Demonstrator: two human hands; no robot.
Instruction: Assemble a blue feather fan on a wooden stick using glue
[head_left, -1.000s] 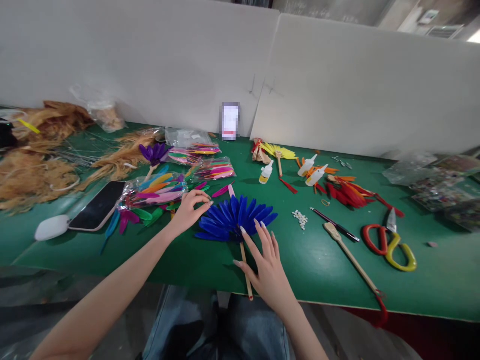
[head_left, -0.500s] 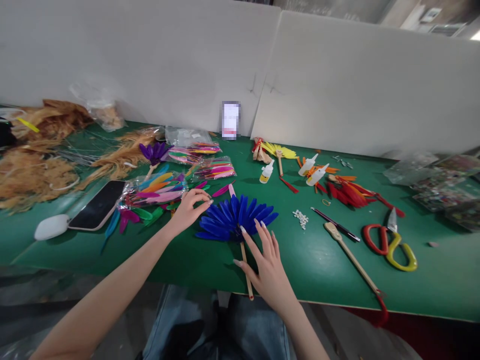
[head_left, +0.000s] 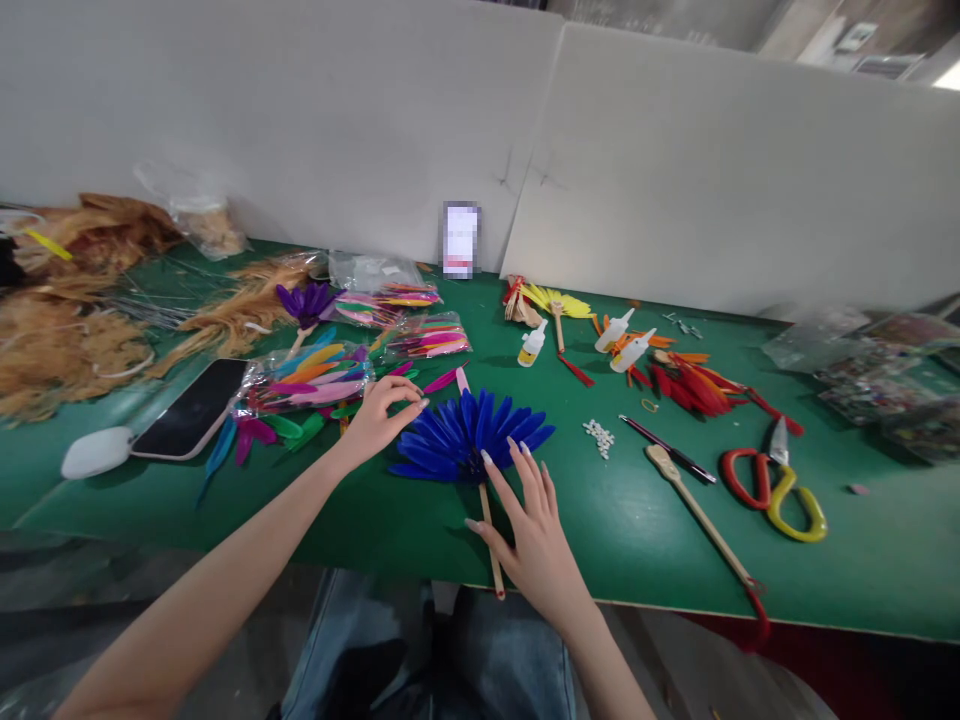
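A fan of blue feathers (head_left: 442,440) on a wooden stick (head_left: 492,540) lies on the green table, its stick pointing toward me. My right hand (head_left: 531,520) rests with fingers spread over the fan's lower right part and beside the stick. At the fan's upper left edge is my left hand (head_left: 386,418), thumb and index fingertips pressed together; anything between them is too small to make out. A pink feather (head_left: 463,380) pokes up behind the blue ones. Packs of coloured feathers (head_left: 315,375) lie left of my left hand.
Glue bottles (head_left: 532,344), white beads (head_left: 599,438), a pen (head_left: 667,450), a bare wooden stick (head_left: 697,510) and scissors (head_left: 802,508) lie to the right. A phone (head_left: 191,410) and tan fibres (head_left: 67,340) are left. A lit phone (head_left: 460,240) stands against the grey board (head_left: 262,120).
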